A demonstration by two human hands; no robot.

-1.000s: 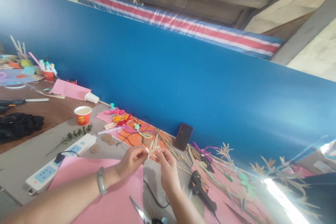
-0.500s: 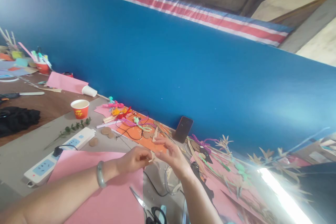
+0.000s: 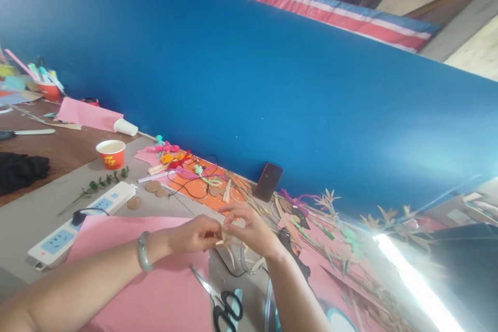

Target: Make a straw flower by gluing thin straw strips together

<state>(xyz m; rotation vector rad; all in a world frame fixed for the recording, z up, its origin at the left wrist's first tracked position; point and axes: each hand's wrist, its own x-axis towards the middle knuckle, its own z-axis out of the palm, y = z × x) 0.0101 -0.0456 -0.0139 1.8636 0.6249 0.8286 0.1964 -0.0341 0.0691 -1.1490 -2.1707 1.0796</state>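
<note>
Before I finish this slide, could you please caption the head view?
Left hand and right hand, close together above a cluttered table, near pink paper, scissors and a power strip.

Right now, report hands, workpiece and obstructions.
Left hand closed, apparently pinching pale strip. Right hand close beside, grip unclear. Black-handled scissors nearby, clear of both hands.

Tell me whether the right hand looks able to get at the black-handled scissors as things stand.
Probably yes: the black-handled scissors lie with nothing on top of them, nearer the person than the right hand. It would likely have to draw back; whether it holds anything is unclear.
</note>
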